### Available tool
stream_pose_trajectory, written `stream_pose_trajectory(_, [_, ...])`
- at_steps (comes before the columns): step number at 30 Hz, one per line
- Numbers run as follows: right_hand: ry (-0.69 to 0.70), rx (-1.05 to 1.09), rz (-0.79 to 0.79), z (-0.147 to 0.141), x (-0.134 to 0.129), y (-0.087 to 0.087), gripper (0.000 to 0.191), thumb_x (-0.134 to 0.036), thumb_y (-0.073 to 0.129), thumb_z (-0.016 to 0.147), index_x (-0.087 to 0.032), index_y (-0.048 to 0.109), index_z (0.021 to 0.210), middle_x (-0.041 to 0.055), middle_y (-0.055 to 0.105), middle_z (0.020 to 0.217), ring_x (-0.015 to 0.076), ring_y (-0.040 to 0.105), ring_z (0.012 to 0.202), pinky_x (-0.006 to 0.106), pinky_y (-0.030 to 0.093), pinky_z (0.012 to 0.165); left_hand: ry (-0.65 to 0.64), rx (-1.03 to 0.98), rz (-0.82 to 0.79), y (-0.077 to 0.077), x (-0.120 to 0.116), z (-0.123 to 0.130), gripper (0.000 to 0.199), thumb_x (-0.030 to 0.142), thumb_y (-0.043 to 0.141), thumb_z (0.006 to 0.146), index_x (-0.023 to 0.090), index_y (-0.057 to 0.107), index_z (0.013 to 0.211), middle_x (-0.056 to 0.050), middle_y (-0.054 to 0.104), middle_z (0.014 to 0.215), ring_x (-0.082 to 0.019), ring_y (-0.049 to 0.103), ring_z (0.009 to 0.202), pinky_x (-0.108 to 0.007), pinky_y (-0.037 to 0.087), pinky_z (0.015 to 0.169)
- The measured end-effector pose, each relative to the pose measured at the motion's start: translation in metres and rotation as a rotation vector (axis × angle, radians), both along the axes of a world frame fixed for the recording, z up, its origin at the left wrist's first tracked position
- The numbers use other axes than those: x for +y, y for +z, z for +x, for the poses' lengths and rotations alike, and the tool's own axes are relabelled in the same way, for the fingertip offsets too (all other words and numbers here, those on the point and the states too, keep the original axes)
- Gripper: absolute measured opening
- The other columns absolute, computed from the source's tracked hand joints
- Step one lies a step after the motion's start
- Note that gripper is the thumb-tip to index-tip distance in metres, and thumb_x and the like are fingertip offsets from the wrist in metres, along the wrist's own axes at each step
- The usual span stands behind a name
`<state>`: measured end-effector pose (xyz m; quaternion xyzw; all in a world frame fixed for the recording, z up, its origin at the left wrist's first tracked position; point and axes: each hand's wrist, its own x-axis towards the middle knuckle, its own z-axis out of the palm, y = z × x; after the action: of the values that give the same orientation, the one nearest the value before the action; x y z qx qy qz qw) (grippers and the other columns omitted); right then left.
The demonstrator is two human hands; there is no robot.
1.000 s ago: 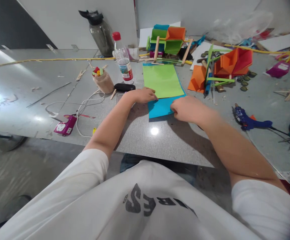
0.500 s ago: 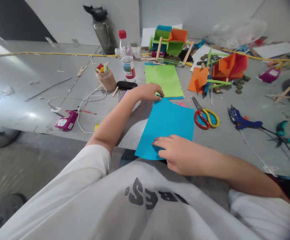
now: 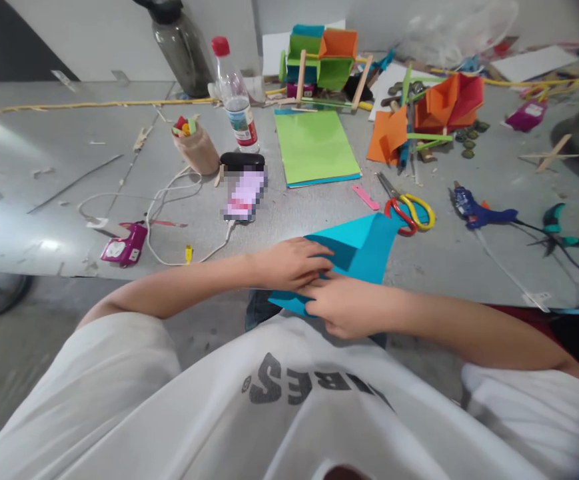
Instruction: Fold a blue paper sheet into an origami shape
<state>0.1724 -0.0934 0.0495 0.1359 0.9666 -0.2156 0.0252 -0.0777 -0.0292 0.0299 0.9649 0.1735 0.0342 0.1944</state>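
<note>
A blue sheet of paper [image 3: 369,257] lies at the table's front edge, part of it folded over. My left hand [image 3: 296,263] is closed on the folded-over part, fingers bent, with the exact grip hidden. Against it, my right hand [image 3: 349,307] is closed on the near part of the sheet, index finger pointing left and the rest curled. The fingertips of both hands meet over the paper. Scissors [image 3: 409,212] with red and yellow handles lie just past the sheet's right corner. A pink strip, likely a cutter [image 3: 366,198], rests beyond the fold.
Green sheets [image 3: 318,147] lie farther back, with a plastic bottle [image 3: 240,113] and a phone [image 3: 246,193] to their left. At right are a blue glue gun [image 3: 484,212] and an orange paper-and-stick model [image 3: 439,107]. A paper wheel model [image 3: 324,60] stands behind. A white cable [image 3: 152,227] loops at left.
My left hand has come toward me from the sheet's far edge, folding the blue paper over to meet my right hand. The phone and pink strip now show more fully.
</note>
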Motion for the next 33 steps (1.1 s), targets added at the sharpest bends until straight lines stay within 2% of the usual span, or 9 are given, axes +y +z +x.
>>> stream_pose_trajectory(4, [0.049,-0.103,0.084,0.0,0.0,0.004,0.044,-0.015,0.083,0.1,-0.016,0.089,0.144,0.0242,0.085,0.162,0.0413,0.083,0.14,0.055,0.064,0.113,0.097,0.148,0.048,-0.01,0.013,-0.011,0.054,0.05,0.062,0.131,0.024,0.078,0.176,-0.021,0.074,0.187,-0.042,0.063,0.183,-0.065,0.047,0.152])
stream_pose_trajectory(8, [-0.084,-0.253,0.254,0.023,-0.007,0.011,0.034,-0.011,0.084,0.099,-0.014,0.089,0.133,0.0288,0.089,0.151,0.0477,0.086,0.136,0.061,0.066,0.112,0.181,0.219,0.071,-0.006,0.017,-0.021,0.068,0.059,0.077,0.124,0.026,0.071,0.183,-0.023,0.076,0.183,-0.048,0.065,0.178,-0.071,0.037,0.156])
stream_pose_trajectory(10, [-0.172,-0.239,0.31,0.043,-0.007,0.014,0.032,-0.008,0.085,0.099,-0.019,0.089,0.129,0.0249,0.092,0.142,0.046,0.089,0.128,0.064,0.066,0.114,0.224,0.21,0.049,-0.004,0.019,-0.027,0.078,0.062,0.08,0.122,0.028,0.064,0.19,-0.023,0.067,0.194,-0.048,0.06,0.183,-0.069,0.037,0.156])
stream_pose_trajectory(14, [-0.214,-0.137,0.263,0.087,0.012,0.018,0.027,-0.007,0.079,0.099,-0.028,0.089,0.112,0.0161,0.096,0.141,0.041,0.09,0.127,0.061,0.07,0.114,0.307,0.162,-0.029,-0.008,0.024,-0.038,0.105,0.074,0.093,0.109,0.033,0.054,0.198,-0.023,0.046,0.209,-0.051,0.049,0.193,-0.07,0.041,0.155])
stream_pose_trajectory(17, [-0.231,-0.061,0.146,0.105,0.039,0.02,0.03,-0.012,0.071,0.109,-0.031,0.093,0.109,0.012,0.096,0.146,0.038,0.09,0.132,0.059,0.072,0.11,0.356,0.11,-0.076,-0.017,0.024,-0.043,0.109,0.079,0.098,0.102,0.04,0.058,0.196,-0.02,0.04,0.213,-0.054,0.04,0.198,-0.078,0.034,0.159])
stream_pose_trajectory(19, [-0.239,-0.031,0.058,0.109,0.057,0.022,0.035,-0.016,0.066,0.116,-0.034,0.094,0.107,0.0095,0.097,0.145,0.0367,0.09,0.132,0.06,0.071,0.11,0.416,0.078,-0.1,-0.023,0.021,-0.045,0.109,0.08,0.097,0.104,0.038,0.058,0.196,-0.022,0.038,0.214,-0.057,0.036,0.199,-0.082,0.032,0.16])
stream_pose_trajectory(24, [-0.274,0.073,-0.135,0.091,0.087,0.025,0.034,-0.022,0.06,0.122,-0.034,0.091,0.115,0.007,0.097,0.133,0.033,0.089,0.125,0.054,0.066,0.111,0.528,-0.026,-0.183,-0.027,0.01,-0.046,0.094,0.062,0.081,0.118,0.024,0.052,0.199,-0.027,0.031,0.215,-0.055,0.031,0.202,-0.083,0.035,0.161])
stream_pose_trajectory(28, [-0.348,0.072,-0.158,0.057,0.1,0.014,0.033,-0.029,0.054,0.126,-0.029,0.086,0.118,0.0093,0.095,0.115,0.0314,0.086,0.107,0.048,0.059,0.102,0.556,-0.198,-0.342,-0.026,0.005,-0.049,0.08,0.043,0.065,0.123,0.034,0.046,0.2,-0.019,0.029,0.217,-0.042,0.035,0.203,-0.072,0.048,0.16])
stream_pose_trajectory(33, [-0.472,0.015,-0.082,0.024,0.113,-0.005,0.033,-0.03,0.054,0.124,-0.022,0.086,0.121,0.0158,0.094,0.119,0.0352,0.085,0.113,0.047,0.049,0.099,0.622,-0.486,-0.587,-0.04,0.006,-0.05,0.072,0.036,0.055,0.123,0.039,0.042,0.194,-0.014,0.024,0.218,-0.033,0.031,0.205,-0.058,0.049,0.163])
